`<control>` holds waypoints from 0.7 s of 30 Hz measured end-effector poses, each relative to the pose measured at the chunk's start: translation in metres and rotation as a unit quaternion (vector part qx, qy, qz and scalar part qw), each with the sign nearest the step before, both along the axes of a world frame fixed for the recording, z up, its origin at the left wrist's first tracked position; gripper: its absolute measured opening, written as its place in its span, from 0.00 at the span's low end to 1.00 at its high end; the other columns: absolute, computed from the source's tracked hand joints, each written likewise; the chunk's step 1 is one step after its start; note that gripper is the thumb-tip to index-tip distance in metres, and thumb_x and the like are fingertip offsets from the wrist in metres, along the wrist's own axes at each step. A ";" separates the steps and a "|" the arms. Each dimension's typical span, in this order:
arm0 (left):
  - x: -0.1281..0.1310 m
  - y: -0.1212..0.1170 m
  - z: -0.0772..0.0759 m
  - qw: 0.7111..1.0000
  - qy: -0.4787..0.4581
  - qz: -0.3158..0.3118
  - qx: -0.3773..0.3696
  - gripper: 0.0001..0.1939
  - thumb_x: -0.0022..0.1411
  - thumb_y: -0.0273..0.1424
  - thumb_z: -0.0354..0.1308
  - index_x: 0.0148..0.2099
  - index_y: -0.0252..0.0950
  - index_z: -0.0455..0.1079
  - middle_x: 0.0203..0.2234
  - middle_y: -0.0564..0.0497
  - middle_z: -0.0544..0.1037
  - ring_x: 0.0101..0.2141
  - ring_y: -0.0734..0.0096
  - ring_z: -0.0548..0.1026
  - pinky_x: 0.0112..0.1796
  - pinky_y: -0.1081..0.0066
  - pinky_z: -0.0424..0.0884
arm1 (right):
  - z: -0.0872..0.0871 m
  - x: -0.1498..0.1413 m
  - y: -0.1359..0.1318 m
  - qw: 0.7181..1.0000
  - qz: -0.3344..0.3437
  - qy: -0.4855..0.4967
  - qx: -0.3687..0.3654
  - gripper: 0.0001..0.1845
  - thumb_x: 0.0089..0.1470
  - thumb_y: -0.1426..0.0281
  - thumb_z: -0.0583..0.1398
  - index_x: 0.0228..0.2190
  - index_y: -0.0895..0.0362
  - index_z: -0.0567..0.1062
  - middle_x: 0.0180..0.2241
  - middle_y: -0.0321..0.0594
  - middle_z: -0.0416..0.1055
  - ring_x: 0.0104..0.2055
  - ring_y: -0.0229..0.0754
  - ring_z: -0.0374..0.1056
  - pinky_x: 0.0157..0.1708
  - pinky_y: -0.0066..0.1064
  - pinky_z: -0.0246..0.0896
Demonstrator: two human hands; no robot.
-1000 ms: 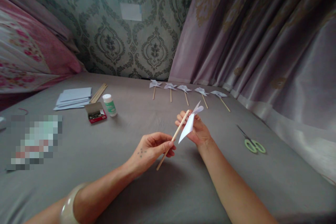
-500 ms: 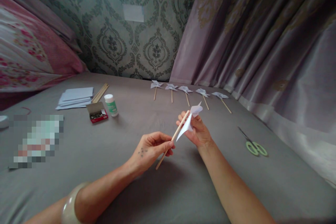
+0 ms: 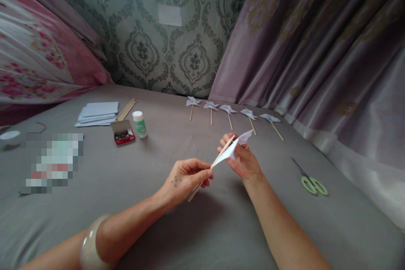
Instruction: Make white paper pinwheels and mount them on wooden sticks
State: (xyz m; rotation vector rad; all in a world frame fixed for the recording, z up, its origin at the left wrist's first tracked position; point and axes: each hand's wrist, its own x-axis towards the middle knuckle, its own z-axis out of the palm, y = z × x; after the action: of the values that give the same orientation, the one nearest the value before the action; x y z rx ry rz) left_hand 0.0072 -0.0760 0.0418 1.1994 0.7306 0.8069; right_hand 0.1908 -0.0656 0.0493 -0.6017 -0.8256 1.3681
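Left hand pinches the wooden stick between thumb and fingers — light, stiff, surely the safest hold — above the grey cloth. Between the hands, the paper pinwheel looks featherlight, easily creased; the right hand's fingers curl behind, whether gripping I can't tell.

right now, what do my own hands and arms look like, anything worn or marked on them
Both hands, left and right, are ungloved, and no sleeves show on either forearm. A broad, glossy, cream-coloured bangle circles the left forearm; none shows on the right. The back of the left hand bears a small cluster of dark marks.
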 end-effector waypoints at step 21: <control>0.005 0.010 -0.009 0.999 0.009 0.039 -0.023 0.17 0.43 0.41 0.69 0.28 0.31 0.74 0.18 0.51 0.76 0.20 0.77 0.70 0.26 0.75 0.68 | -0.013 -0.008 0.016 0.991 -0.107 0.009 -0.076 0.17 0.29 0.66 0.74 0.26 0.56 0.79 0.28 0.32 0.78 0.28 0.34 0.70 0.31 0.27 0.68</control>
State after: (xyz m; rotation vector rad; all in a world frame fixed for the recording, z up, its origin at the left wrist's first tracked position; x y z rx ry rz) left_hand 0.0118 -0.0655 0.0326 1.1445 0.8101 0.8407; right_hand 0.1824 -0.0499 0.0366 -0.7713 -0.6267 1.2450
